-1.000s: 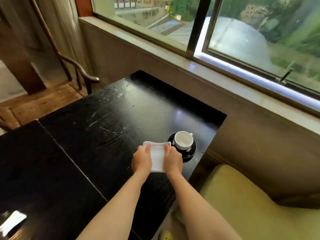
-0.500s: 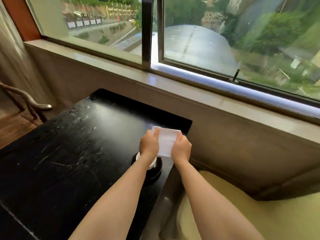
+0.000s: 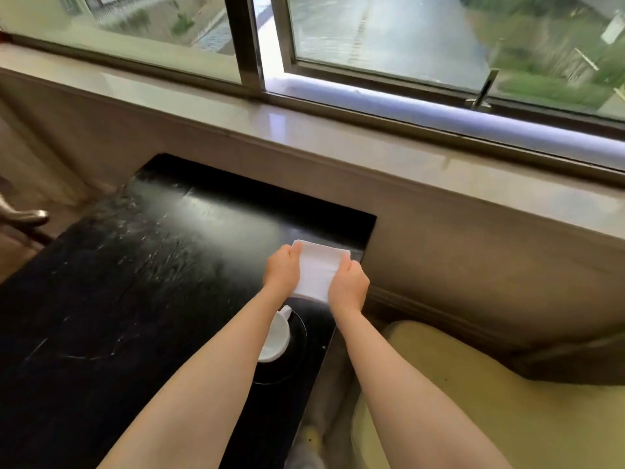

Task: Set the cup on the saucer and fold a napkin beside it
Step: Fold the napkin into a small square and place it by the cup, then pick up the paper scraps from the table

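White napkin (image 3: 318,270) gripped at its sides by left hand (image 3: 282,270) and right hand (image 3: 348,287) — beyond cup (image 3: 275,336) on saucer (image 3: 299,346).

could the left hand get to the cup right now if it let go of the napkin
Probably yes. The cup sits on the saucer right under the left forearm, nothing covering it, though the left hand is busy holding the napkin.

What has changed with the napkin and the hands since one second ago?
Both hands, left hand and right hand, carried the folded napkin from the left of the cup to the table's window side of it. Both hands keep hold. The cup stays on its saucer.
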The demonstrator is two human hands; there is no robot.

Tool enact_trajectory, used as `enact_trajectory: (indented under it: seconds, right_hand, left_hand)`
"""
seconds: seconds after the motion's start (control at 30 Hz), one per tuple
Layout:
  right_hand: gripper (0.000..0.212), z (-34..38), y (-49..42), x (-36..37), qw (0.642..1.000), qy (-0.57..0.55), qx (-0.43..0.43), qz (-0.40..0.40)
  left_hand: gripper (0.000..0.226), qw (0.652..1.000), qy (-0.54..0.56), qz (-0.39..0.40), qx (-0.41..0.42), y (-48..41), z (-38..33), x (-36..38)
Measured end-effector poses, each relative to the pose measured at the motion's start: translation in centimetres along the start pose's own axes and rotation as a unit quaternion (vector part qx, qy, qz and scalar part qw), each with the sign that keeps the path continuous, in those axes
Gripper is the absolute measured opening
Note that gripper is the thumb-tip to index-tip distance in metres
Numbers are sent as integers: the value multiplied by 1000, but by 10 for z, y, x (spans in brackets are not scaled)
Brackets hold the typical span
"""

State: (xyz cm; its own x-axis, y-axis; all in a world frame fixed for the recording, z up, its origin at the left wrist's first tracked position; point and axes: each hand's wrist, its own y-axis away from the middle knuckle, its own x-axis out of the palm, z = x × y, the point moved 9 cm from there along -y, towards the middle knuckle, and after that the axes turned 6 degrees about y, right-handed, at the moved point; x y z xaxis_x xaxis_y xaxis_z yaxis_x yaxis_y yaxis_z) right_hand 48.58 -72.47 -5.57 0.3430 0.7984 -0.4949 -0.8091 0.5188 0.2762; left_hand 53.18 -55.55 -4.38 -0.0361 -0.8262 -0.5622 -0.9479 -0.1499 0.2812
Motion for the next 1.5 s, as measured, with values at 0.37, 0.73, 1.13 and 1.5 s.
enact_trajectory:
  seconds: [0.37,0.73,1.13,1.5]
  right_hand:
    - [31,-60,-60,80,982,70,82,158]
    - [36,-57,-77,79,990,95,36,93]
    - [44,-58,-72,74,983,152,4,104]
    - [57,-48,-34,43,893,363,-60,259]
  left_hand:
    - [32,966,66,237,-81,-72,62,44]
    - [61,975,81,200,-53,-99,75,52]
    - [58,985,14,168,-34,-94,77,47]
    - [41,974,-136,180,-13,-35,57,-1]
